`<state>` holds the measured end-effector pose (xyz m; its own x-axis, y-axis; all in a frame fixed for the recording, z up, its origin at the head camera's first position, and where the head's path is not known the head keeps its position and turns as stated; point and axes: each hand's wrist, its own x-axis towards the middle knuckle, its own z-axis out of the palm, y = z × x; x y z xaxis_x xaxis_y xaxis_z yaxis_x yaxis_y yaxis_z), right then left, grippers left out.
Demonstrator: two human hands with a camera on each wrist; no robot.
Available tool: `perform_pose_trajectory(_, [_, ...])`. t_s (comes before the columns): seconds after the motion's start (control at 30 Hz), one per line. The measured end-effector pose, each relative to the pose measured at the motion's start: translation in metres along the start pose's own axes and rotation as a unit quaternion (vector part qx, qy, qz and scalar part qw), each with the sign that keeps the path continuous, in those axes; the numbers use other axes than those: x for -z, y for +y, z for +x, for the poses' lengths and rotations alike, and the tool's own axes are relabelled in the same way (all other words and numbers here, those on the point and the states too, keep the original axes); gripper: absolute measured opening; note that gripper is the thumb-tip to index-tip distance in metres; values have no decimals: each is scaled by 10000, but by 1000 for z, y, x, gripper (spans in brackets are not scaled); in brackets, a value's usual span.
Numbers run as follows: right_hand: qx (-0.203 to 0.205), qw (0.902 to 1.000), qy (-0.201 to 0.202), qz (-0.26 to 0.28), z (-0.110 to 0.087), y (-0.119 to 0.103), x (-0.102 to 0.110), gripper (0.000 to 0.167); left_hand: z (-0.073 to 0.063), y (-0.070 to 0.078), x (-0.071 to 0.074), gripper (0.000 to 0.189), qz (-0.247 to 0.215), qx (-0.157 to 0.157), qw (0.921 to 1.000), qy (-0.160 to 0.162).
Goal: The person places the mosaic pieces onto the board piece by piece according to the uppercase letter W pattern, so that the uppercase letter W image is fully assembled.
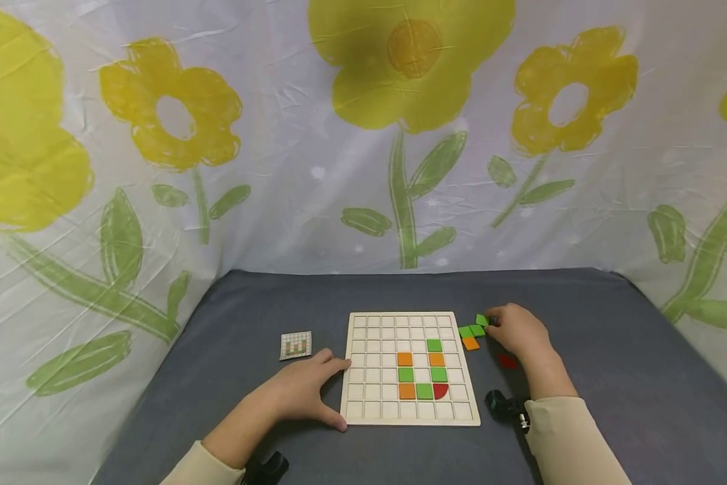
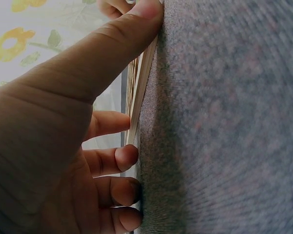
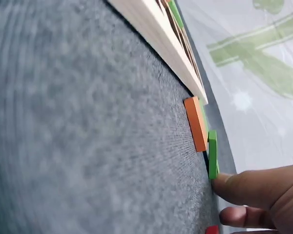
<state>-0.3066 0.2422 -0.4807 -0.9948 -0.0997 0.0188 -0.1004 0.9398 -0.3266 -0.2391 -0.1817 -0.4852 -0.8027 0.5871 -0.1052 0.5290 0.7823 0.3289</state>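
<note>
A pale wooden grid board [image 1: 369,322] lies on the dark cloth, with green, orange and red tiles set in some of its squares. My left hand [image 1: 305,385] rests at the board's left edge. Its thumb [image 2: 122,34] and a fingertip touch the wooden side, the other fingers spread loosely. Beyond the board's right side, my right hand [image 1: 517,330] pinches a green tile [image 1: 482,320] at the top of a small group. The thumb is against that tile's end in the right wrist view; the opposing fingertip is hidden there.
More green tiles [image 1: 465,332] and an orange tile [image 1: 471,343] lie close beside the board's right edge. A red piece [image 1: 507,362] sits under my right wrist. Left of the board is a small pattern card [image 1: 296,345]. A flower-printed curtain [image 1: 266,202] hangs behind the table.
</note>
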Motion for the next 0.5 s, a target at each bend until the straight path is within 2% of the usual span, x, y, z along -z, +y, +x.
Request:
perform_pose_trajectory(0.13, [-108, 9998, 26, 135, 0, 1, -1, 32, 0, 1, 1, 109, -30, 20, 10000, -35])
perform_pose_trajectory(0.33, [-274, 9977, -92, 606, -2, 4, 3, 36, 0, 1, 2, 109, -58, 12, 10000, -64])
perform_pose_trajectory(0.5, [-180, 9965, -94, 815, -4, -2, 13, 37, 0, 1, 1, 110, -20, 43, 10000, -70])
